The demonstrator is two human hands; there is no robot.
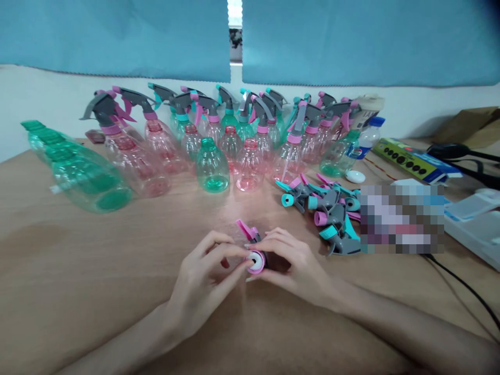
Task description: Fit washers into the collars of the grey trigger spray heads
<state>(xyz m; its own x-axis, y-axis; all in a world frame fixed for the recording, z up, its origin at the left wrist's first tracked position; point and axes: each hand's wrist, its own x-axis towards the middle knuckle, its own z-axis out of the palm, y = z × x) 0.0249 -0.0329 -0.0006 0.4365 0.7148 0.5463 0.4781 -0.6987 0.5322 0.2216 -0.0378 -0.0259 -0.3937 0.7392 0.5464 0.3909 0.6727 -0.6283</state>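
Observation:
A pink and grey trigger spray head (254, 235) lies between my hands, low over the front of the table, its round pink collar turned toward me. My right hand (302, 268) is closed around its grey body and collar from the right. From the left, my left hand (205, 273) pinches at the collar's opening, thumb and forefinger on a white disc (257, 259) with a dark hole. Whether the disc is seated or loose cannot be made out. To the right of my hands is a pile of loose spray heads (332, 214) in grey with pink or teal parts.
Behind my hands stand a green bottle (213, 169) and a pink bottle (249, 169), both without heads. Several bottles with spray heads (262, 117) line the wall. Green bottles (89, 177) lean at left. A white oval object (355, 176), a box (414, 160) and a black cable (464, 286) are at right.

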